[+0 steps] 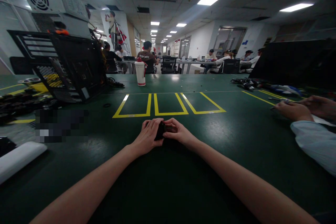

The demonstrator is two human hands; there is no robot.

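Observation:
My left hand (147, 135) and my right hand (176, 131) meet at the middle of the dark green table (236, 140), both closed around a small black object (160, 131). Most of that object is hidden between my fingers, so I cannot tell what it is. Both forearms rest low over the table's near side. Just beyond my hands lie three yellow outlined rectangles (168, 104) marked on the table.
An open black computer case (68, 64) stands at the left, with a white bottle (140, 72) behind the rectangles. A co-worker's hands (296, 109) and light sleeve (315, 143) are at the right edge. Cables and tools (262, 85) lie far right. A white bar (18, 159) lies near left.

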